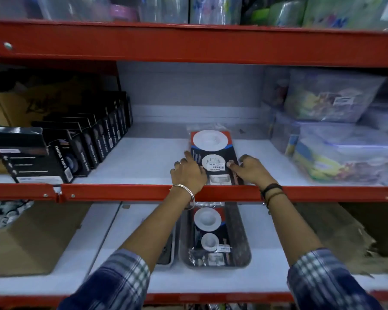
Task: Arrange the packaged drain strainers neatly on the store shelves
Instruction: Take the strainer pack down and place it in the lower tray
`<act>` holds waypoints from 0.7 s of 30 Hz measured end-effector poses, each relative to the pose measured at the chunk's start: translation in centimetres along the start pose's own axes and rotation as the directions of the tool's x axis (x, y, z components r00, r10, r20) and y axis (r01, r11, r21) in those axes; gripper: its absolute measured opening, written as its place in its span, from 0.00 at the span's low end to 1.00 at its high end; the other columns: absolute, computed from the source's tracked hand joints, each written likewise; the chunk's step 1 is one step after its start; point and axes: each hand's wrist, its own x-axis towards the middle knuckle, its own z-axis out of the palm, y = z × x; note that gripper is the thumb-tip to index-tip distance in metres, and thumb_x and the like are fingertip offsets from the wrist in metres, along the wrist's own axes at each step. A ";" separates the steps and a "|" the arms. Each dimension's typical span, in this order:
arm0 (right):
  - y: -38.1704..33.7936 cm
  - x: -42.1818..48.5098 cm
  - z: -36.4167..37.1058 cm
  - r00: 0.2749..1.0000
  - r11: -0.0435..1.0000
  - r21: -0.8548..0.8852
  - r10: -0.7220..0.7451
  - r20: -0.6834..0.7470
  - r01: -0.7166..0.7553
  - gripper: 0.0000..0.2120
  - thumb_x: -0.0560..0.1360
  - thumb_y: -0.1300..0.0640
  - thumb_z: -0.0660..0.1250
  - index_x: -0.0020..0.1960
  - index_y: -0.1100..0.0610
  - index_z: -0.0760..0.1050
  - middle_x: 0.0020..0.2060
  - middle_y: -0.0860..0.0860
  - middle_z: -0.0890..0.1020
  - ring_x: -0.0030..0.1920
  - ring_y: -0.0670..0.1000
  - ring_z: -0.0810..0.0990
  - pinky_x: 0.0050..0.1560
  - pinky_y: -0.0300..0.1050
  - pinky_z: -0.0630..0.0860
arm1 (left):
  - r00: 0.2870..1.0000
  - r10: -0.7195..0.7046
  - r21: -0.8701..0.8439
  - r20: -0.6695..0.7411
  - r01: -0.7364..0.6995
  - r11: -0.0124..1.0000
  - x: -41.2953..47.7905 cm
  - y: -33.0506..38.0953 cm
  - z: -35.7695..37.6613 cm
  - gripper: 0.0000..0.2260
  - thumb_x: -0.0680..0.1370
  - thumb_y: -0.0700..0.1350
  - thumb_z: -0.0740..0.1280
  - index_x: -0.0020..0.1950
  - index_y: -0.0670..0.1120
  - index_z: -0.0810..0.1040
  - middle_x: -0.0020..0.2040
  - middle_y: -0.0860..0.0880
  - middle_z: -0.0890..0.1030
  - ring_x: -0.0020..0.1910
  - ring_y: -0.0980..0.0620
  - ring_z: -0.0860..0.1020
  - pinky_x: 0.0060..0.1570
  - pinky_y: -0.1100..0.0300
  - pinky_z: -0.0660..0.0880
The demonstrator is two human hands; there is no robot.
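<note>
Left hand [188, 173]: resting on the left edge of the strainer pack [213, 157], fingers pressing against it, a metal bangle [186, 195] circling the wrist.
Right hand [251, 170]: pressing the pack's right edge, fingers curled on it, dark bands [271, 191] circling the wrist.
Strainer pack: lying flat on the middle shelf [143, 162], just behind its red front rail, squeezed between both hands.
Left of the pack: a row of black boxes [81, 144] standing on the same shelf.
Right of the pack: clear plastic containers [336, 139] sitting stacked.
Below the pack: a second strainer pack [211, 233] lying in a grey tray [244, 247] on the lower shelf.
</note>
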 end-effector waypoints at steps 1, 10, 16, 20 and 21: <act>-0.1 0.2 0.1 1.000 0.999 0.036 -0.011 0.004 0.011 0.21 0.76 0.46 0.63 0.56 0.64 0.72 0.55 0.61 0.80 0.47 0.54 0.77 0.40 0.41 0.72 | 1.000 -0.020 0.000 -0.017 0.020 1.000 0.0 0.3 0.3 0.29 0.78 0.49 0.60 0.74 0.39 0.52 0.67 0.37 0.71 0.66 0.38 0.68 0.63 0.43 0.68; -2.3 -2.6 -0.2 0.939 0.861 0.436 -0.123 -0.321 0.262 0.14 0.77 0.59 0.63 0.60 0.63 0.65 0.48 0.56 0.80 0.45 0.55 0.80 0.41 0.44 0.73 | 0.957 0.004 -0.446 -0.290 -0.138 0.885 -1.8 1.7 -1.3 0.25 0.75 0.33 0.63 0.70 0.38 0.60 0.66 0.39 0.66 0.63 0.42 0.72 0.61 0.54 0.73; -1.2 -8.9 0.6 0.863 0.852 0.341 -0.221 -0.454 0.397 0.13 0.78 0.52 0.63 0.57 0.58 0.67 0.39 0.55 0.82 0.39 0.58 0.81 0.39 0.51 0.77 | 0.926 0.049 -0.549 -0.374 -0.263 0.794 -8.3 0.2 -2.5 0.24 0.74 0.33 0.63 0.69 0.40 0.61 0.61 0.46 0.65 0.54 0.54 0.69 0.52 0.73 0.69; 1.0 -14.6 4.0 0.853 0.871 0.273 -0.257 -0.454 0.408 0.11 0.78 0.52 0.61 0.55 0.59 0.68 0.30 0.50 0.79 0.28 0.50 0.76 0.28 0.37 0.70 | 0.954 0.022 -0.601 -0.301 -0.207 0.772 -15.2 -2.7 -1.2 0.23 0.74 0.33 0.64 0.68 0.42 0.62 0.57 0.50 0.63 0.47 0.57 0.71 0.45 0.72 0.70; 1.7 -15.9 5.1 0.865 0.885 0.267 -0.239 -0.441 0.381 0.10 0.78 0.53 0.61 0.55 0.58 0.68 0.28 0.49 0.78 0.27 0.50 0.75 0.29 0.40 0.70 | 0.963 0.017 -0.615 -0.268 -0.185 0.766 -16.8 -3.5 -0.6 0.23 0.74 0.34 0.64 0.67 0.43 0.62 0.58 0.49 0.64 0.49 0.55 0.72 0.48 0.68 0.73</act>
